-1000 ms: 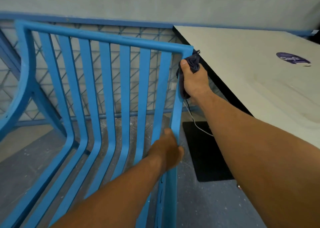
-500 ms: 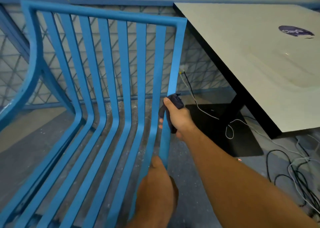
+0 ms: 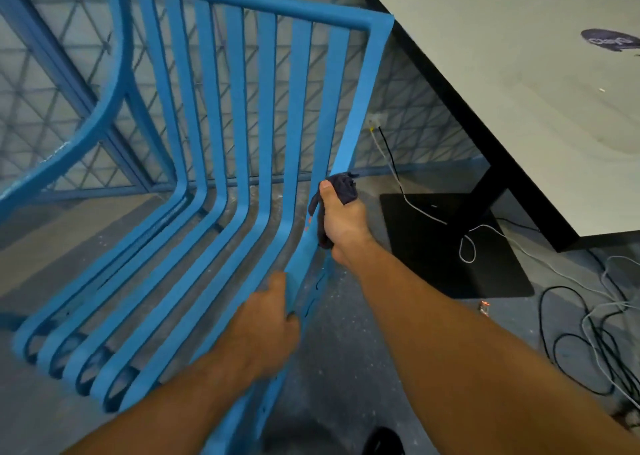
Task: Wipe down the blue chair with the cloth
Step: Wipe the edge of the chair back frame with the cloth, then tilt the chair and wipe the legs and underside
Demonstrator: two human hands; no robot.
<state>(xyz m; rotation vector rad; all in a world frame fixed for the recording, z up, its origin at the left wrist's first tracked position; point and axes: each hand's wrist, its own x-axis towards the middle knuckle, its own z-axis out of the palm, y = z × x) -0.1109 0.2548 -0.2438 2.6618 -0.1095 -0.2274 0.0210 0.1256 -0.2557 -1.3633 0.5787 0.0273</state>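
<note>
Pressing a dark cloth against the outer right rail of the blue chair, our right hand curls its fingers round the bunched fabric, thumb on top, just where the backrest bends into the seat. Our left hand grips the same rail lower down, at the seat edge. The chair stands on a dusty floor before a blue-framed mesh panel. Crowding its right side, we see a pale table on a flat black base, with loose cables trailing across the floor.
</note>
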